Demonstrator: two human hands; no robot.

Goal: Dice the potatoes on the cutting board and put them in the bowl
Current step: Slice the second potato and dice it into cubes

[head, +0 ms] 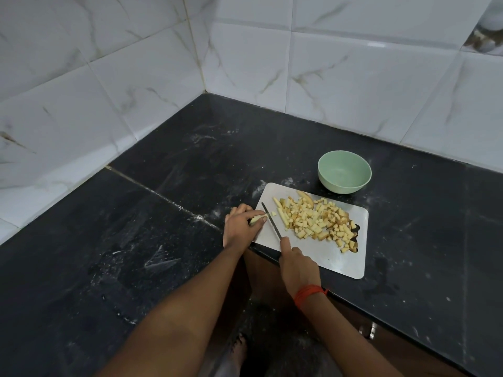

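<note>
A white cutting board lies on the black counter, one corner over the counter's edge. A heap of diced potato covers its middle and right side. At the board's left edge my left hand pinches a small strip of potato under curled fingers. My right hand grips the handle of a knife, whose blade rests on the board right beside the strip. A pale green bowl stands just behind the board and looks empty.
The black stone counter wraps around a corner, with white tiled walls behind and to the left. White dust marks the counter surface. Below the counter's inner edge, the floor and a foot show.
</note>
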